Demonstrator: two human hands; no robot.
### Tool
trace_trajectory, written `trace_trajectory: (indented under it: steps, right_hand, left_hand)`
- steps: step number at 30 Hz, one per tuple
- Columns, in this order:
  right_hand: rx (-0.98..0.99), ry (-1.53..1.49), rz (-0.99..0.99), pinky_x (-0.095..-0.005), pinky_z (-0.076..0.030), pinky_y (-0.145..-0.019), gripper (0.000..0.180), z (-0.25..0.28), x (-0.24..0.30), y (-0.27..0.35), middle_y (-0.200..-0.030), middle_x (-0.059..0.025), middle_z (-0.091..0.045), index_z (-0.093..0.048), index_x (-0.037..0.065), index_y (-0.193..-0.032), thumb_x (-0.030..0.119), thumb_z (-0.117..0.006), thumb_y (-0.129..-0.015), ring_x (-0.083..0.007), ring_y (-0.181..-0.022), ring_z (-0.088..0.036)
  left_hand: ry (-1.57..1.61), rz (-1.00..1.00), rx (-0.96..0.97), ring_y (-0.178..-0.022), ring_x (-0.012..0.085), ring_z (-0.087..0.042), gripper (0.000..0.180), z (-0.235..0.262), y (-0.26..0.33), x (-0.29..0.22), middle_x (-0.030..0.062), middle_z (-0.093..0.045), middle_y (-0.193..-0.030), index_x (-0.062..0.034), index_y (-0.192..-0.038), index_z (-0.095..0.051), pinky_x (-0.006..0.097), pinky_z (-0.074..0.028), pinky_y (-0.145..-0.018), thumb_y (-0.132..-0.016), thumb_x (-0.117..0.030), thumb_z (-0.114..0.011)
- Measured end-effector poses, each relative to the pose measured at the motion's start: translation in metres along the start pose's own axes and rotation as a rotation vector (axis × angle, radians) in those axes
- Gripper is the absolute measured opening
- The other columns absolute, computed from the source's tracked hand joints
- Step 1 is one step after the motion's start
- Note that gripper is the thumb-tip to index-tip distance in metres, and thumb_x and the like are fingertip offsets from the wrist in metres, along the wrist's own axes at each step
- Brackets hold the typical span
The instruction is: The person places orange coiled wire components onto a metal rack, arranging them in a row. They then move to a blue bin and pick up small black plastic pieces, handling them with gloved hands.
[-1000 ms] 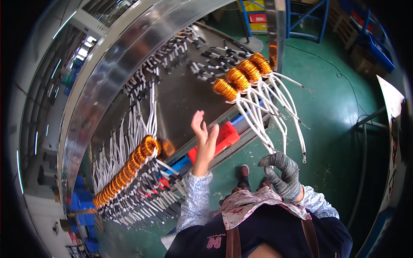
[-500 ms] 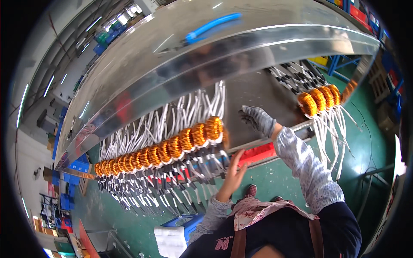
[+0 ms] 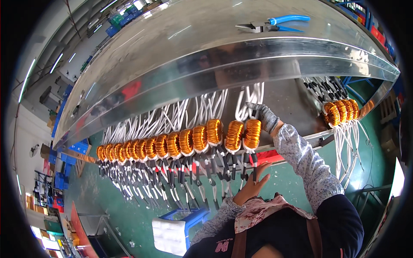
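Observation:
A row of orange copper-wound ring coils (image 3: 173,144) sits along the near ledge under the bench top. White leads (image 3: 170,116) run back from them, and black-sleeved leads (image 3: 185,170) hang over the front. At the row's right end, slightly apart, stand two coils (image 3: 233,136). My right hand (image 3: 267,118), in a grey glove, is behind these two, its fingers bent against their white leads; its thumb is mostly hidden. Below the same coils my bare left hand (image 3: 254,185) has its fingers spread beside the dangling black-sleeved leads, holding nothing.
Blue-handled pliers (image 3: 284,24) lie on the metal bench top (image 3: 180,38). Further right is a smaller group of coils (image 3: 342,112) with long white leads hanging down. A blue stool with a white cover (image 3: 170,235) stands on the green floor, below left.
Two more coils now stand at the row's right end. My right hand has come to their white leads, and my left hand has moved right and down. The view has shifted.

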State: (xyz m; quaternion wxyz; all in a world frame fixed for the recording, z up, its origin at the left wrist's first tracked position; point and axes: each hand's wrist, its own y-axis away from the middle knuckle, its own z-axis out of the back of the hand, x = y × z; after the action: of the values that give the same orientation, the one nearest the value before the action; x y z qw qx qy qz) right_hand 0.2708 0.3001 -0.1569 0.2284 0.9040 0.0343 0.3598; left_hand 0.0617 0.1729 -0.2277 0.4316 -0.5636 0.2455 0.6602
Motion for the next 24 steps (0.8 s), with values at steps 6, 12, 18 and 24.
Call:
trace_trajectory:
  steps: [6, 12, 18, 24]
  right_hand:
    - [0.018, -0.209, 0.331, -0.0311, -0.053, -0.052, 0.025, -0.021, -0.003, 0.104, -0.068, -0.0091, -0.063, -0.058, 0.005, -0.087, 0.028, -0.066, -0.081, -0.0204, -0.056, -0.062]
    - [0.046, -0.31, 0.59, -0.0289, -0.051, -0.061, 0.025, 0.022, -0.021, 0.22, -0.08, -0.0065, -0.06, -0.056, 0.005, -0.098, 0.021, -0.063, -0.081, -0.0183, -0.07, -0.06]
    - [0.136, -0.382, 0.793, -0.0262, -0.036, -0.043, 0.019, 0.11, -0.024, 0.325, -0.06, -0.0009, -0.046, -0.052, 0.01, -0.088, 0.029, -0.049, -0.094, -0.0103, -0.047, -0.04]
    - [-0.421, -0.495, 0.948, -0.0277, -0.039, -0.054, 0.03, 0.182, -0.033, 0.399, -0.069, 0.0018, -0.051, -0.051, 0.013, -0.081, 0.035, -0.04, -0.097, -0.0125, -0.055, -0.044]
  left_hand:
    - [0.374, 0.214, 0.228, -0.123, 0.0219, -0.043, 0.044, -0.088, 0.051, 0.078, 0.0136, -0.045, -0.132, -0.0019, -0.132, -0.039, 0.035, -0.035, -0.102, -0.094, -0.021, -0.049]
    - [0.191, 0.038, 0.354, -0.118, 0.0207, -0.044, 0.047, -0.128, 0.011, 0.03, 0.0138, -0.046, -0.126, 0.0007, -0.13, -0.036, 0.033, -0.037, -0.097, -0.093, -0.023, -0.05]
    - [0.117, -0.155, 0.449, -0.124, 0.0285, -0.018, 0.067, -0.19, -0.017, -0.009, 0.0201, -0.019, -0.133, 0.001, -0.136, -0.02, 0.04, -0.02, -0.101, -0.089, -0.032, -0.055]
    - [-0.004, -0.357, 0.315, -0.131, 0.0362, 0.009, 0.089, -0.187, -0.015, -0.039, 0.0265, 0.007, -0.14, 0.0013, -0.141, -0.005, 0.047, -0.002, -0.105, -0.084, -0.041, -0.059]
